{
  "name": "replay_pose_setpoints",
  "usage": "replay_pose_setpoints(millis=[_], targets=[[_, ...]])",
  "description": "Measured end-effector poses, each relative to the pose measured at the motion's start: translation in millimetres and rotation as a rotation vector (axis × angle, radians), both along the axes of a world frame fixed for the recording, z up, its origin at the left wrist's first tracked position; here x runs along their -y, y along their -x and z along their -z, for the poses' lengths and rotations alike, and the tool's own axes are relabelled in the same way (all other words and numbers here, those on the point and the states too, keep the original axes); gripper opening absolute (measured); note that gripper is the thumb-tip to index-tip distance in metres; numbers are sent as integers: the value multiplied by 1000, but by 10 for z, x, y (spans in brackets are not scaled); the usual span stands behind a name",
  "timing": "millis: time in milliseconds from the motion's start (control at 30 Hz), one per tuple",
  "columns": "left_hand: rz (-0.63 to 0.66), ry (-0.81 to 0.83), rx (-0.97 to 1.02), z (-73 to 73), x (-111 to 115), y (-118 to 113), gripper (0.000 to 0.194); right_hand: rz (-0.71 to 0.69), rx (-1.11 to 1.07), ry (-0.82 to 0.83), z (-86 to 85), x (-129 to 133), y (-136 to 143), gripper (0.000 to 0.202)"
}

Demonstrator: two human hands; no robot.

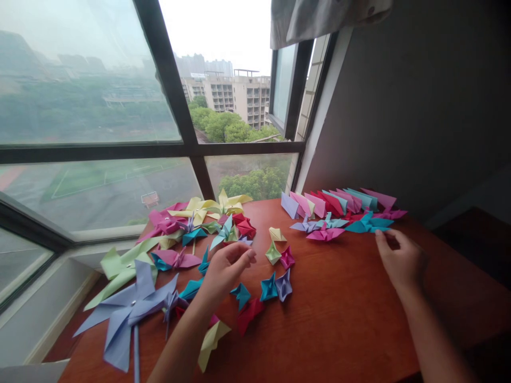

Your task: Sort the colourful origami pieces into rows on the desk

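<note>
At the right end of a row of folded paper cranes, my right hand (401, 258) pinches the wing edge of a blue paper crane (367, 223) between thumb and finger. A pink crane (325, 233) and a pale purple crane (305, 225) sit to its left. My left hand (227, 266) hovers over the left half of the table, fingers curled in against the thumb, with nothing visible in them. Below and around it lie a small blue folded piece (241, 295), a red one (249, 315) and a pale yellow one (213, 343).
Pinwheels, among them a large purple one (133, 304) and a green one (123, 271), cover the table's left side. Several small folded boats, including a blue one (269, 287), sit mid-table (327, 319). Folded paper planes (331, 202) line the back right. A window frame (195, 151) stands behind.
</note>
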State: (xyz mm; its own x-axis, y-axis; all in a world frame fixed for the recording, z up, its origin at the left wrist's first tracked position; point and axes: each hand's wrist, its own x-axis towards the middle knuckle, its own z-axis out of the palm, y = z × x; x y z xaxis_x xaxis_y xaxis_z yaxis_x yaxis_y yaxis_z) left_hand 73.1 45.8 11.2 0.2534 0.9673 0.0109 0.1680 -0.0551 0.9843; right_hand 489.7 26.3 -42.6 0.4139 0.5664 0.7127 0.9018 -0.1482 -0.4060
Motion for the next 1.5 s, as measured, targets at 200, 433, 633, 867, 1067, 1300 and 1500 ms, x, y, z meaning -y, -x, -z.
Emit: replay_pose_setpoints(millis=[200,433,633,867,1067,1300,1500], targets=[[-3,-12,-20,15,4,3,26,-5,97,197,240,39,-138,32],[-10,-10,-8,31,-10,4,27,-4,56,302,307,-122,-53,30],[-4,-14,-17,20,-13,21,27,27,-2,348,333,-191,-31,27],[-4,-11,-19,0,-1,25,28,30,-55,355,379,-229,11,27],[-5,-2,-12,13,-4,19,27,27,-77,364,399,-245,22,28],[5,-8,-15,8,2,20,27,3,-102,381,418,-244,15,29],[-8,-14,-26,-10,11,16,27,-6,-122,398,450,-241,-15,30]])
